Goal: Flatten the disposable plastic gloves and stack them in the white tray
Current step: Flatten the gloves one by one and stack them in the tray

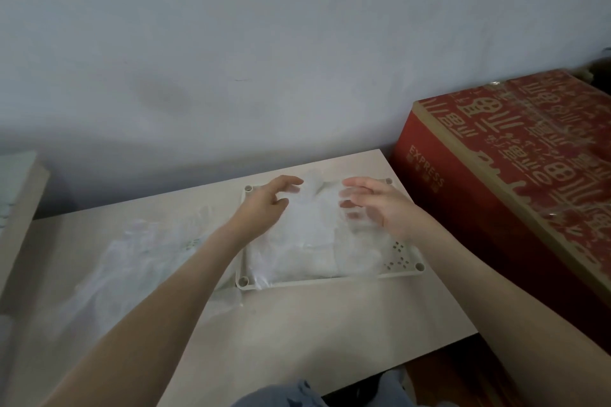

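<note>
Left hand (pixel 264 205) and right hand (pixel 375 206) sit with fingers loosely curled over the top glove (pixel 307 228) of the stack in the white tray (pixel 405 256), probably smoothing it flat. Pinching or not: cannot tell. Loose gloves (pixel 132 261) wait on the table (pixel 314 324), left of the tray.

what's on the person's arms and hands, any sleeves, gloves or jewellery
Nothing worn shows. The left hand and right hand have no gloves on, and the left forearm and right forearm are uncovered, with no sleeve in view. No watch, ring or bracelet is visible.
</note>
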Action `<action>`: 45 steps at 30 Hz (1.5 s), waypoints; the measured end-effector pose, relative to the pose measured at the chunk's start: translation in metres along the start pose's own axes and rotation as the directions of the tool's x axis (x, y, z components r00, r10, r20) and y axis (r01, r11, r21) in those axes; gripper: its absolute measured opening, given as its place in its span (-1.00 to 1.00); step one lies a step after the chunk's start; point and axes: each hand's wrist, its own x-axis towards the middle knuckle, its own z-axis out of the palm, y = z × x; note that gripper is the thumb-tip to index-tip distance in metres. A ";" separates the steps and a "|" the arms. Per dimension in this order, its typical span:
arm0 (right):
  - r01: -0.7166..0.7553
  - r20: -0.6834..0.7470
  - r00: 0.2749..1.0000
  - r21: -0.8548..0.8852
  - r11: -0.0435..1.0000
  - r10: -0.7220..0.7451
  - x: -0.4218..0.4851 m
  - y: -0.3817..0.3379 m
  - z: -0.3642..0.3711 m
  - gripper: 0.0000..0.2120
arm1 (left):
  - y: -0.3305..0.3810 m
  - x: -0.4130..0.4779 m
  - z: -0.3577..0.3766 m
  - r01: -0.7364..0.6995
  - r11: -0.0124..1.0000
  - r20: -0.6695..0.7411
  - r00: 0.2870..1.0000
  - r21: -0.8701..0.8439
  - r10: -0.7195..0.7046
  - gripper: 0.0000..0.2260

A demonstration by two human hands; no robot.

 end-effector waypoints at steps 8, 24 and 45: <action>0.023 -0.127 0.988 -0.434 0.901 -0.086 0.021 0.009 0.006 -0.75 | -0.002 -0.005 0.025 -0.049 0.811 -0.270 0.930 0.583 0.250 -0.61; 0.233 0.188 0.966 -0.929 0.289 -0.176 -0.007 0.017 0.049 -0.43 | -0.028 -0.016 0.048 -0.162 0.754 0.248 0.969 0.637 -0.001 -0.16; 0.089 0.108 0.969 -0.991 0.095 0.220 -0.048 0.000 0.026 -0.69 | -0.014 -0.007 0.032 -0.396 0.652 0.494 0.868 0.647 0.037 -0.40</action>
